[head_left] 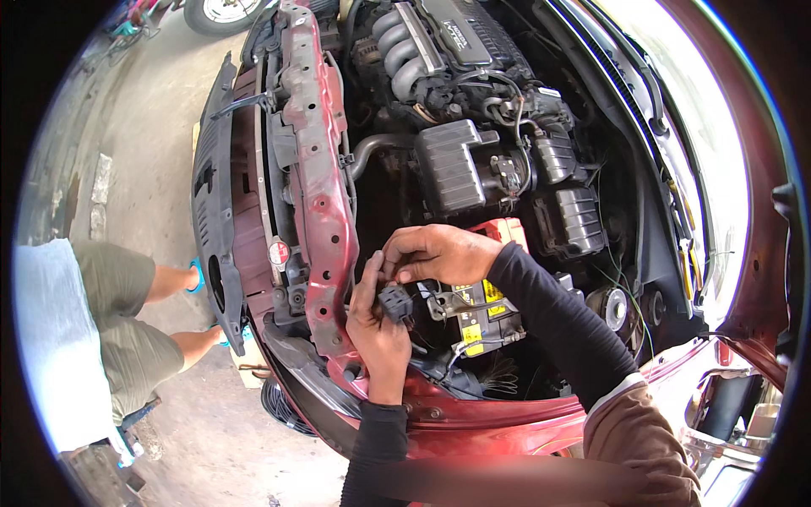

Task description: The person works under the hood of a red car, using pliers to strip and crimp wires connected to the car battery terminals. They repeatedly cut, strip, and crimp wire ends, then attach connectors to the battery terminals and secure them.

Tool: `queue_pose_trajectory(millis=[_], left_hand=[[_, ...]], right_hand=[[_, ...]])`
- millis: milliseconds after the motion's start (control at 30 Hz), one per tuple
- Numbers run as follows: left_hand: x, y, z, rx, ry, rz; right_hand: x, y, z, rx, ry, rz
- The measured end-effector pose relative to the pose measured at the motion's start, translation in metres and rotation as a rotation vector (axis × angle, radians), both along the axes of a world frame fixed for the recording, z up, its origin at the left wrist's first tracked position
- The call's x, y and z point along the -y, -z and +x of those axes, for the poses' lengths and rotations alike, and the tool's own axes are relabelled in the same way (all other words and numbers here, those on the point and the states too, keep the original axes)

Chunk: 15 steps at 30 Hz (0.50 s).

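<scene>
Beside the red front crossmember (321, 211), my left hand (372, 329) holds a small black block-shaped electrical part (395, 302) in its fingers. My right hand (443, 253) is closed in a pinch just above that part, its fingertips meeting those of my left hand; what they grip is too small and hidden to make out. Directly beneath and to the right of my hands sits the battery (486, 325), with yellow labels and a red top, crossed by a metal bracket and partly covered by my right arm.
The engine (410, 55) and black airbox (448, 169) fill the upper bay. At far left another person (127, 329) in shorts is near the car's front, beside a coiled black hose or cable (287, 414). A loose wheel (220, 13) lies at top left.
</scene>
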<state>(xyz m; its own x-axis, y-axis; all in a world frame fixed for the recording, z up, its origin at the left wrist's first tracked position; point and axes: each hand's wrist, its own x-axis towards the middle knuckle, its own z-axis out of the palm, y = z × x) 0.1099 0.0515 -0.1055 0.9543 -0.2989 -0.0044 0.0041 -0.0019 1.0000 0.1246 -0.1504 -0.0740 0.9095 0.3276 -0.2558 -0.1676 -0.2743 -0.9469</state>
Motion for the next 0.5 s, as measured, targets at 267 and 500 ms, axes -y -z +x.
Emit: queue_pose_trajectory(millis=[267,500], left_hand=[[0.006,0.005,0.004,0.117,0.076,0.032],[0.018,-0.021,0.003,0.268,0.16,0.155]], right_hand=[[-0.017,-0.006,-0.052,0.183,0.421,0.076],[-0.009,-0.046,-0.098,-0.123,0.743,0.399]])
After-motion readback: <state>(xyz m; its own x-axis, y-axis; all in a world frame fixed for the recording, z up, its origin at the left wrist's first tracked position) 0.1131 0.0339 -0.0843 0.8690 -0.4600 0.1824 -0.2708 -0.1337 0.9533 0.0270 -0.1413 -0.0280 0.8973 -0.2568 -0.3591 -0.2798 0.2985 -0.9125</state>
